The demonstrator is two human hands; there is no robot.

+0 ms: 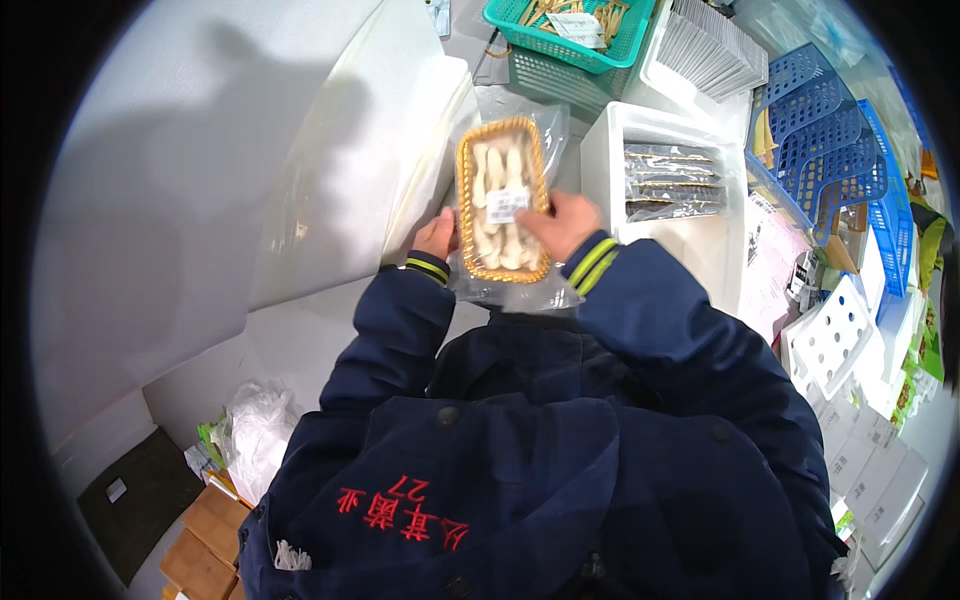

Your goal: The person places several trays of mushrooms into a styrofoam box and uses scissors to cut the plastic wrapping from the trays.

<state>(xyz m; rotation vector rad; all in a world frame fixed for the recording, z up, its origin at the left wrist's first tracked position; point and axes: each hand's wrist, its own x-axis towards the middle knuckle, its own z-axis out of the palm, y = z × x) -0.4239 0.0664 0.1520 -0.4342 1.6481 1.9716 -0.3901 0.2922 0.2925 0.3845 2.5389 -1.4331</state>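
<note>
A gold-rimmed tray of pale, elongated mushrooms is held up in front of my body, face up. Transparent plastic film surrounds it, with loose margins spreading past the rim. A white printed label lies on top of the mushrooms. My right hand grips the tray's right edge, its thumb pressed over the label's side. At the left edge is my left hand, thumb up, its fingers mostly hidden behind the tray. The picture is slightly blurred around the tray and right hand.
A white foam box with several dark packed trays stands at right. Beyond are a green basket, a stack of labels or cards and blue perforated baskets. Large white sheets rise at left; brown cartons sit low left.
</note>
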